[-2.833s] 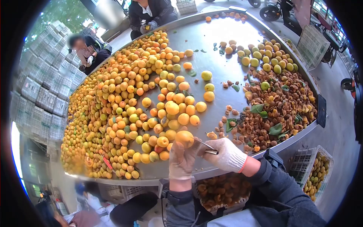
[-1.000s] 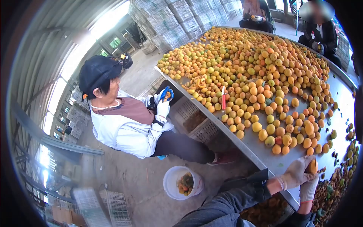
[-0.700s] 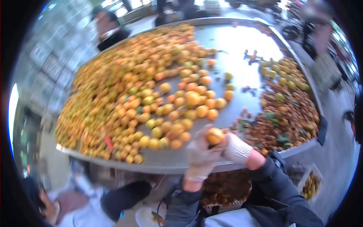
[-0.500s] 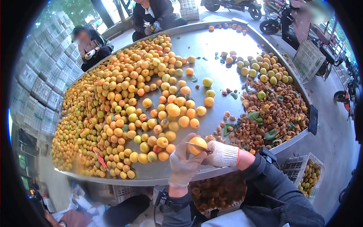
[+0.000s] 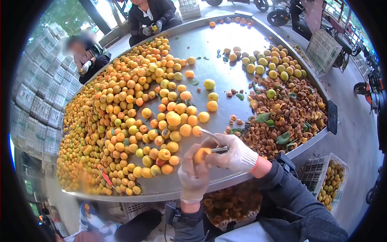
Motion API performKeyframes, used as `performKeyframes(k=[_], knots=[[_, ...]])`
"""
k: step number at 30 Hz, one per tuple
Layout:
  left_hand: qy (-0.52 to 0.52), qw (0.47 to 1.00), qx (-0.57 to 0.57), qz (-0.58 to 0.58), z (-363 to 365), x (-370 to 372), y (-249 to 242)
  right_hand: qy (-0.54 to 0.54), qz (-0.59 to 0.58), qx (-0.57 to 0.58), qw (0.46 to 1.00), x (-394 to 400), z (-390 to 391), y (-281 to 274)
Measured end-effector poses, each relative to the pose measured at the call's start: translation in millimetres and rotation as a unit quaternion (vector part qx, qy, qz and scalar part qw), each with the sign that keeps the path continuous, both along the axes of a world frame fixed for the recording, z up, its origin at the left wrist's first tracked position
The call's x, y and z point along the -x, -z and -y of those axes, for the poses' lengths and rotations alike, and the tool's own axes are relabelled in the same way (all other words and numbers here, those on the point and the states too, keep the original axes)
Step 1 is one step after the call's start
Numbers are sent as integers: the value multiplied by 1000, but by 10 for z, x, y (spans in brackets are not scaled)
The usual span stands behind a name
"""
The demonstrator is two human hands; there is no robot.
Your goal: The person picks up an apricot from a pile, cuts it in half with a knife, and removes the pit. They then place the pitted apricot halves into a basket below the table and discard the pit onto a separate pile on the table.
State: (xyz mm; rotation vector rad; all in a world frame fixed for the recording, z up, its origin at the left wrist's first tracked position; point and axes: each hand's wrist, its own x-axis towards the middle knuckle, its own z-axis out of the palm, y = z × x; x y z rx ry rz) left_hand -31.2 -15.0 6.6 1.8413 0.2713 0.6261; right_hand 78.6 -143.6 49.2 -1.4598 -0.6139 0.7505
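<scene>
In my gloved left hand (image 5: 192,174) I hold an orange-yellow apricot (image 5: 201,155), the fingers curled around its side. My right hand (image 5: 237,154), in a white knit glove, grips a small knife (image 5: 220,149); its thin blade points up and left, lifted off the fruit. The right fingertips are right at the apricot. Both hands are over the near edge of a metal table (image 5: 209,176). Just beyond them lie loose whole apricots (image 5: 186,130). To the right is a heap of brown pits and scraps (image 5: 278,121) with green leaves.
A large apricot pile (image 5: 109,121) covers the table's left side. Greener fruit (image 5: 282,66) sits at the back right. Below my hands is a container of cut fruit (image 5: 229,207); a white crate of fruit (image 5: 328,181) stands at right. Two people sit across the table.
The knife blade has come off the apricot and now points up and left. My right hand has risen slightly and the apricot has turned and moved left. The whole view has shifted slightly.
</scene>
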Motion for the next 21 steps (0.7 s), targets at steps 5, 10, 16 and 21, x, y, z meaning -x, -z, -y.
performKeyframes(k=[5, 10, 16, 21], knots=[[32, 897, 438, 57, -184, -10, -81, -27, -188, 81, 978, -118, 198, -186], [26, 850, 525, 21, -222, 41, -79, -186, -56, 52, 979, -125, 340, -70], [56, 884, 456, -86, 20, -27, 6, 243, -217, -230, 917, -9, 78, -189], [58, 882, 443, -150, 187, -41, -37, 283, -105, -263, 916, 123, -21, -147]])
